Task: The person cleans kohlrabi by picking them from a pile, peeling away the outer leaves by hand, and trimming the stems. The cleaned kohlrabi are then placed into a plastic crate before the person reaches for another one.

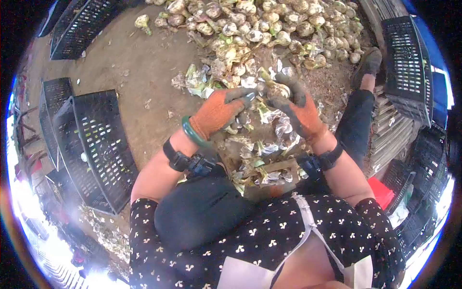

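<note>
An orange glove with dark fingers covers my left hand (221, 111); its fingers are pressed together near a small metallic thing at the fingertips, too small to make out. In the same kind of glove, my right hand (301, 108) has its fingers wrapped round a garlic-like bulb (277, 90) with a short stem. The two hands are close together, the bulb between them. Under and around them lie peeled skins and leaf scraps (264, 144). Just beyond the hands spreads a large heap of whitish bulbs (288, 24) on the dirt ground.
Black plastic crates stand at the left (103, 149), upper left (89, 29) and right (408, 67). Stacked wooden slats (392, 130) lie beside my outstretched leg. A red item (381, 192) is at the lower right. One loose bulb (142, 21) lies left of the heap.
</note>
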A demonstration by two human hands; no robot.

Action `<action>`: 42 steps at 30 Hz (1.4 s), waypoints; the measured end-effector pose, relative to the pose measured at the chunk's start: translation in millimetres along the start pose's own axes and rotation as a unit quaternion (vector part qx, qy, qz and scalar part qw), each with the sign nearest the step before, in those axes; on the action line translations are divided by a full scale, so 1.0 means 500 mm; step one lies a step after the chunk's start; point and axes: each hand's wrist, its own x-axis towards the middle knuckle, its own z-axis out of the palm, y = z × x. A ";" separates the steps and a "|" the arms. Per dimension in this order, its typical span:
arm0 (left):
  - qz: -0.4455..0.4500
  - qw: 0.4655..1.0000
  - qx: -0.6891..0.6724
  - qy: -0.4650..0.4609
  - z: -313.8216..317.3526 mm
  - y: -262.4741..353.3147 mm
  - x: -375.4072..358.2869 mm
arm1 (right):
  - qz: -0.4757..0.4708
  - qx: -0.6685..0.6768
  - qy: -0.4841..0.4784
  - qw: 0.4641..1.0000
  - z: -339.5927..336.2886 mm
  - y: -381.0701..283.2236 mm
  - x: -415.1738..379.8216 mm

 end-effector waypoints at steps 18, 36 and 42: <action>-0.029 0.997 -0.058 0.032 -0.003 0.026 -0.011 | -0.205 -0.459 0.035 0.864 0.063 -0.031 -0.011; -0.007 0.997 -0.041 0.062 -0.011 -0.026 -0.015 | 0.135 0.036 -0.066 0.988 0.047 -0.019 -0.008; -0.024 0.987 -0.141 0.070 -0.011 0.001 -0.023 | 0.176 0.137 -0.067 0.973 0.056 -0.018 -0.007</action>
